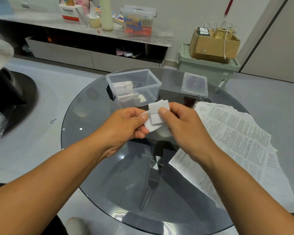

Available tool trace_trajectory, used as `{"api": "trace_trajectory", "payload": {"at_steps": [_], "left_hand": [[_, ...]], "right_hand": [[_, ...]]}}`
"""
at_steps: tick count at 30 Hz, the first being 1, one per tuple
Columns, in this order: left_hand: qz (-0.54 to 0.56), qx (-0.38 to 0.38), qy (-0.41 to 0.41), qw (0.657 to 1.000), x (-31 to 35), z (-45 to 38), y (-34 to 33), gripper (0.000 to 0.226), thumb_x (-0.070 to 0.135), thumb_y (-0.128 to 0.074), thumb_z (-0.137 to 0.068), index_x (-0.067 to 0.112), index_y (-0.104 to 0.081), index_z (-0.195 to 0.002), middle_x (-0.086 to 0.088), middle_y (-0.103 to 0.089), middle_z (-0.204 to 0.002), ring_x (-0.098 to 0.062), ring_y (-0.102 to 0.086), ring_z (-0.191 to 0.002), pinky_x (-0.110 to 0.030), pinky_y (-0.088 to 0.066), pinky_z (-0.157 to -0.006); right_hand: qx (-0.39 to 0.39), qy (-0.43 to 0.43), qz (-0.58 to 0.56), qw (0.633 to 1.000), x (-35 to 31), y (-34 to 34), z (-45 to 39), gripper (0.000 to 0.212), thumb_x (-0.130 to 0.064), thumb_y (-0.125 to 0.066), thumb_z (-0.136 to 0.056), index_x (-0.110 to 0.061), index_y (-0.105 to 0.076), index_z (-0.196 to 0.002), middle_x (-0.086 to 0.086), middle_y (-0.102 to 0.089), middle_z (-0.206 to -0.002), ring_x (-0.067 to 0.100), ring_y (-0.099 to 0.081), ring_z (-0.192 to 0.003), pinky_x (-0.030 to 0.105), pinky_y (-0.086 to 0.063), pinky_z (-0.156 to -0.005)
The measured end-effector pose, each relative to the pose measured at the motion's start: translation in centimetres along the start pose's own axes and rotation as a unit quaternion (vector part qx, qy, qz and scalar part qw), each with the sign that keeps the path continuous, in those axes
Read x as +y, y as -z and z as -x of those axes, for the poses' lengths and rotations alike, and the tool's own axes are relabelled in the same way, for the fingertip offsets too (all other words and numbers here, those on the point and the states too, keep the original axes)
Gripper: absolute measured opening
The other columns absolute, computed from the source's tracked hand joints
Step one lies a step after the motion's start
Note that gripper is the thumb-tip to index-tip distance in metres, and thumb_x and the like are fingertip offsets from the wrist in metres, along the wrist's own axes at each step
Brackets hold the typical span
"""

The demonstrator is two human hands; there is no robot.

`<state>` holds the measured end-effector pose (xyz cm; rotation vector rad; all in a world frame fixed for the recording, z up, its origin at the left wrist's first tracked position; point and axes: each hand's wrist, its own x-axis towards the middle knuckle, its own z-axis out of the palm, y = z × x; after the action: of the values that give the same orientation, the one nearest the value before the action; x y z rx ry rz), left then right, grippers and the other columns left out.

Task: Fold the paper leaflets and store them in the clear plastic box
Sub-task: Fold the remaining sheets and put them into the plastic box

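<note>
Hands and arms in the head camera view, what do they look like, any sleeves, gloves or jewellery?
Both forearms are bare to the frame's edge, with no sleeves showing. The left hand and right hand wear no gloves, rings or watch. Visible thumbnails are short and unpainted.

Both hands pinch a folded leaflet above the glass table.

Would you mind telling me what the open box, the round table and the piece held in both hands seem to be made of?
Open box: looks like clear, glossy rigid plastic; folded leaflets show through its walls.
Round table: seemingly smoked glass, polished; it mirrors lights and shows the floor beneath.
Held piece: thin matte white paper, creased into layers, pinched between left hand and right hand.
</note>
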<state>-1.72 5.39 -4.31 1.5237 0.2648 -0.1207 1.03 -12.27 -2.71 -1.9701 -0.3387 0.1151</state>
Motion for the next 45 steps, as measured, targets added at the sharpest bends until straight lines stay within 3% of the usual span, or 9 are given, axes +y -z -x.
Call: {"api": "trace_trajectory", "payload": {"at_steps": [6, 10, 13, 17, 19, 25, 29, 37, 45], "left_hand": [[0.092, -0.046, 0.028, 0.994, 0.7, 0.4, -0.3, 0.033, 0.031, -0.051, -0.104, 0.007, -0.068, -0.118, -0.013, -0.076, -0.089, -0.017, -0.073, -0.077, -0.025, -0.061, -0.074], [-0.017, -0.035, -0.051, 0.998, 0.3, 0.6, -0.1, 0.023, 0.02, -0.061, -0.1, 0.007, -0.069, -0.117, -0.01, -0.074, -0.084, -0.014, -0.07, -0.073, -0.022, -0.059, -0.074], [-0.092, -0.026, -0.099, 0.991, 0.7, 0.6, 0.1, 0.011, 0.018, -0.065, -0.097, 0.013, -0.068, -0.107, -0.009, -0.072, -0.082, -0.012, -0.068, -0.065, -0.021, -0.057, -0.064], [-0.453, 0.142, -0.259, 0.841, 1.9, -0.7, 2.6, 0.032, 0.039, -0.072, -0.091, 0.032, -0.059, -0.119, 0.016, -0.058, -0.114, 0.0, -0.058, -0.081, -0.024, -0.047, -0.071], [-0.532, 0.169, -0.26, 0.788, 2.3, -1.6, 4.2, 0.042, 0.039, -0.07, -0.093, 0.034, -0.054, -0.131, 0.013, -0.052, -0.13, -0.016, -0.06, -0.103, -0.037, -0.051, -0.081], [-0.5, 0.118, -0.202, 0.834, 3.3, -2.1, 5.8, 0.026, 0.022, -0.061, -0.1, 0.029, -0.066, -0.125, 0.004, -0.068, -0.116, -0.023, -0.063, -0.104, -0.039, -0.052, -0.088], [-0.491, 0.022, -0.18, 0.852, 4.2, -0.7, 6.9, 0.018, 0.025, -0.066, -0.098, 0.035, -0.069, -0.113, 0.025, -0.062, -0.095, 0.004, -0.058, -0.085, -0.017, -0.042, -0.072], [-0.448, -0.127, -0.17, 0.868, 4.7, 0.9, 6.4, 0.017, 0.024, -0.072, -0.093, 0.039, -0.073, -0.102, 0.039, -0.061, -0.08, 0.012, -0.056, -0.07, -0.006, -0.041, -0.057], [-0.424, -0.167, -0.153, 0.877, 4.6, 1.6, 5.7, 0.013, 0.022, -0.079, -0.087, 0.032, -0.074, -0.094, 0.025, -0.066, -0.079, 0.01, -0.058, -0.07, -0.006, -0.042, -0.057]], "right_hand": [[0.032, 0.03, 0.119, 0.992, 0.7, -0.7, 0.1, 0.027, -0.033, -0.056, -0.105, -0.032, -0.069, -0.129, -0.005, -0.063, -0.109, 0.008, -0.061, -0.098, 0.032, -0.052, -0.088], [0.005, 0.04, 0.136, 0.99, 0.3, -0.8, 0.4, 0.024, -0.036, -0.055, -0.105, -0.032, -0.069, -0.124, -0.005, -0.056, -0.115, 0.004, -0.057, -0.1, 0.021, -0.047, -0.087], [0.023, 0.047, 0.122, 0.991, -0.2, -0.8, 0.5, 0.019, -0.036, -0.054, -0.105, -0.027, -0.068, -0.115, -0.007, -0.065, -0.107, 0.009, -0.062, -0.094, 0.038, -0.054, -0.085], [0.04, 0.097, 0.417, 0.903, -0.6, 0.1, 0.1, 0.012, -0.029, -0.055, -0.106, -0.02, -0.059, -0.099, -0.006, -0.055, -0.093, 0.019, -0.05, -0.084, 0.036, -0.04, -0.07], [0.001, 0.101, 0.525, 0.845, -0.1, -0.5, 0.0, 0.005, -0.02, -0.062, -0.102, -0.021, -0.058, -0.1, -0.003, -0.051, -0.093, 0.019, -0.04, -0.081, 0.033, -0.031, -0.071], [-0.024, 0.051, 0.37, 0.928, 0.6, -0.1, 0.2, 0.02, -0.033, -0.042, -0.11, -0.021, -0.05, -0.097, -0.002, -0.053, -0.094, 0.018, -0.055, -0.074, 0.037, -0.045, -0.066], [0.079, 0.061, 0.174, 0.98, -2.6, 2.4, -0.1, 0.022, -0.04, -0.045, -0.108, -0.025, -0.059, -0.1, -0.009, -0.064, -0.089, 0.008, -0.061, -0.079, 0.029, -0.049, -0.065], [-0.106, 0.047, 0.336, 0.935, -7.5, 1.6, -2.8, 0.022, -0.039, -0.042, -0.109, -0.022, -0.053, -0.101, -0.004, -0.059, -0.093, 0.016, -0.055, -0.081, 0.035, -0.044, -0.066], [-0.134, -0.002, 0.405, 0.904, -7.6, 0.7, -0.2, 0.018, -0.036, -0.037, -0.11, -0.023, -0.044, -0.101, 0.0, -0.059, -0.094, 0.019, -0.057, -0.079, 0.039, -0.05, -0.068]]}}
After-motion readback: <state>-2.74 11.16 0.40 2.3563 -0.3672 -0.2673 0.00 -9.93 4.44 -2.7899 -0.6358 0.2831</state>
